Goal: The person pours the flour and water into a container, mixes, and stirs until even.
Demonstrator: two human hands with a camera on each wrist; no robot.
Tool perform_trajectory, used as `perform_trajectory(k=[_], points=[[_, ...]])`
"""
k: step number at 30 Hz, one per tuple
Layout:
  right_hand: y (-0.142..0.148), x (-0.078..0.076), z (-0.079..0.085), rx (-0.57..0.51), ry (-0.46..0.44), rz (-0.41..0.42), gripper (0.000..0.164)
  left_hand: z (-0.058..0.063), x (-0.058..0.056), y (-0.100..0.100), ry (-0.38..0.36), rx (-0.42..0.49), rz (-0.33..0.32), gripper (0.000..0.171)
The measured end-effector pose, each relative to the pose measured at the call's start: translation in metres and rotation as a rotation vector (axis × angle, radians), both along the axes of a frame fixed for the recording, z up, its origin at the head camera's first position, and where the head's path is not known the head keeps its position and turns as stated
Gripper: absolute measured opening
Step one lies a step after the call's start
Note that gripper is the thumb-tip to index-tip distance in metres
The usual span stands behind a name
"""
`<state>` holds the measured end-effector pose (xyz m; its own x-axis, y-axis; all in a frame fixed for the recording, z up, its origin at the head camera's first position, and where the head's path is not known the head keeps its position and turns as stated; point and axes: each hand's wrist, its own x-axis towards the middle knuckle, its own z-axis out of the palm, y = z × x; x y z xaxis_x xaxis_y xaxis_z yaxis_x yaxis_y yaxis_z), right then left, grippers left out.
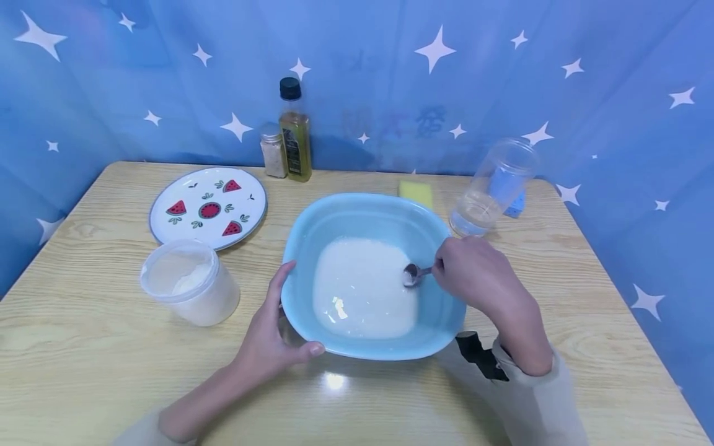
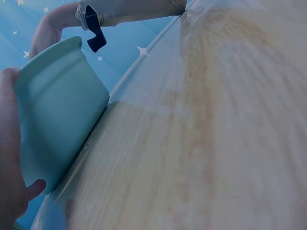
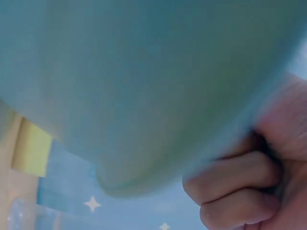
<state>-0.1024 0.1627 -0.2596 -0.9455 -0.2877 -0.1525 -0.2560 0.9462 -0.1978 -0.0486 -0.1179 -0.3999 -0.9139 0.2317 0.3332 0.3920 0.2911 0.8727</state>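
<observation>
A light blue plastic basin (image 1: 369,348) with milky white liquid (image 1: 362,288) in it stands on the table, in the middle of the head view. My left hand (image 1: 271,339) is spread against its near left corner, fingers and thumb nearly straight along the outside. In the left wrist view, one fingertip (image 2: 36,189) is low by the basin wall (image 2: 62,110). My right hand (image 1: 474,272) is over the basin's right rim, gripping the handle of a small metal spoon (image 1: 411,275). The spoon's bowl is at the liquid's right edge. Curled right fingers (image 3: 235,182) show in the right wrist view.
A lidless tub of white powder (image 1: 209,303) and a watermelon-patterned plate (image 1: 240,204) stand left. Behind are a shaker (image 1: 273,155) and an oil bottle (image 1: 297,145). A yellow sponge (image 1: 415,192), a clear cup with liquid (image 1: 476,210) and a blue item (image 1: 515,204) are back right.
</observation>
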Motion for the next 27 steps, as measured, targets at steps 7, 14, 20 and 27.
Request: perform_trajectory(k=[7, 14, 20, 27], points=[[0.001, 0.015, 0.006, -0.071, -0.112, 0.179, 0.036, 0.0, 0.0, 0.001, -0.006, -0.01, 0.005, 0.111], [-0.015, 0.015, -0.005, -0.231, -0.094, 0.467, 0.039, -0.001, 0.0, 0.001, -0.001, -0.01, 0.005, 0.11], [-0.038, 0.009, -0.026, -0.252, -0.046, 0.43, 0.032, 0.0, 0.0, 0.001, -0.006, -0.008, -0.003, 0.111], [-0.047, -0.004, -0.042, -0.237, 0.052, 0.306, 0.02, 0.0, 0.001, 0.001, -0.013, -0.012, 0.0, 0.112]])
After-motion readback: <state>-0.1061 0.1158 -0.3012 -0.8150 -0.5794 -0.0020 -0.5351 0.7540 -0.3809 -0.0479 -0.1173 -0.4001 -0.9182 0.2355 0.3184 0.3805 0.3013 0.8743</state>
